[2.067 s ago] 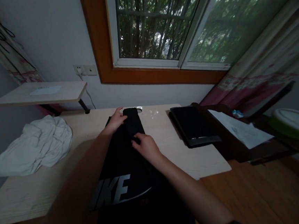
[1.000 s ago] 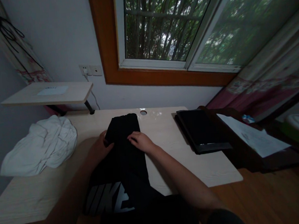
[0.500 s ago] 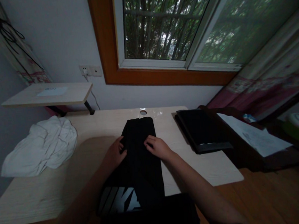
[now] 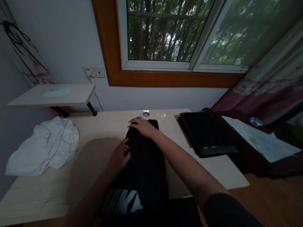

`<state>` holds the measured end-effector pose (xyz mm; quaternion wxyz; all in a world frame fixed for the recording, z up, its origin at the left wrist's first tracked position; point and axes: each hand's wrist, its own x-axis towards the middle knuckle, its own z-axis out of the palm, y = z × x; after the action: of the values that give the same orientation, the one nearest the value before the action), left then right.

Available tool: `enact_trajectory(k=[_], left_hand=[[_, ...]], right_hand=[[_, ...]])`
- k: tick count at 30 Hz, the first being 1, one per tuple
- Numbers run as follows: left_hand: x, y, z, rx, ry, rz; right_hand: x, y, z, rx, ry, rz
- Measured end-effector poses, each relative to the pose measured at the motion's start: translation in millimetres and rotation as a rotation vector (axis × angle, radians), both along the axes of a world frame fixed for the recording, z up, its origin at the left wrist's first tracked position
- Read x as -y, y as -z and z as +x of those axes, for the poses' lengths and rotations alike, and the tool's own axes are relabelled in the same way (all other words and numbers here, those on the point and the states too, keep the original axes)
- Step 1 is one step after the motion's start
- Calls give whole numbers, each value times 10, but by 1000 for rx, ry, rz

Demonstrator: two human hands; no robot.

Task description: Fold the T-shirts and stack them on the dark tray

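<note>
A folded black garment [image 4: 149, 163] lies lengthwise on the pale wooden table [image 4: 89, 129], its lower end close to my body. A whitish print with slanted bars [image 4: 122, 201] shows on its lower left part. My left hand [image 4: 120, 157] rests at the garment's left edge, fingers half bent with a gap between thumb and fingers. Across the far end of the garment lies my right hand [image 4: 142, 126], palm down with its fingers stretched toward the left. Whatever is under the right palm is hidden.
A crumpled white cloth [image 4: 45, 145] sits on the table's left side, below a small raised shelf [image 4: 51, 95] bearing a paper. Right of the garment is a flat black case-like object [image 4: 206, 131]. Papers [image 4: 260, 139] lie on dark furniture beyond. A window stands behind.
My right hand has moved from the garment's right side up and left to its far end, and its fingers have straightened. The left hand stays at the left edge.
</note>
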<state>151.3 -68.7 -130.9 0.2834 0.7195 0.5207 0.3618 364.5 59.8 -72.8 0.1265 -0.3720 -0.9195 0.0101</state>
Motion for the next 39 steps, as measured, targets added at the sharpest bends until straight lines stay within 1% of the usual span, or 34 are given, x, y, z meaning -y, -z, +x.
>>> enact_trajectory(k=[3,6,9,11,13,15,17,20,23,26,28,30,33,35,39], left_hand=[[44,-44,-24,-55,-21,3],[129,-123,-46,-224,-35,15],[205,-210,-61,-416,-27,-9],[221,-260,-68,-498,-19,-9],[206,-294,-78,-542,-23,35],[170,-307,-95,-525,-29,85],[128,-302,-120,-449,-11,82],[71,-273,-180,-323,-6,-47],[22,-250,-262,-251,-18,-183],[-30,-236,-345,-201,0,-237],[-60,-221,-383,-191,-4,-235],[-78,-201,-400,-199,-16,-201],[-75,-184,-395,-208,-61,-159],[-61,-191,-386,-211,-85,-180],[-64,-222,-394,-217,-132,-247]], right_hand=[[-160,69,-42,92,-19,-27],[-307,94,12,91,-23,-28],[-424,83,89,8,-56,-72],[-470,84,127,-113,-38,-169],[-488,108,150,-237,9,-276],[-487,159,160,-316,51,-345],[-479,226,160,-355,68,-373],[-477,316,140,-432,87,-408],[-506,344,92,-507,104,-411],[-555,305,19,-619,95,-407],[-585,269,-35,-681,81,-409],[-604,246,-89,-649,86,-406],[-611,250,-163,-468,110,-395],[-603,265,-207,-384,124,-389],[-580,278,-270,-324,168,-360]])
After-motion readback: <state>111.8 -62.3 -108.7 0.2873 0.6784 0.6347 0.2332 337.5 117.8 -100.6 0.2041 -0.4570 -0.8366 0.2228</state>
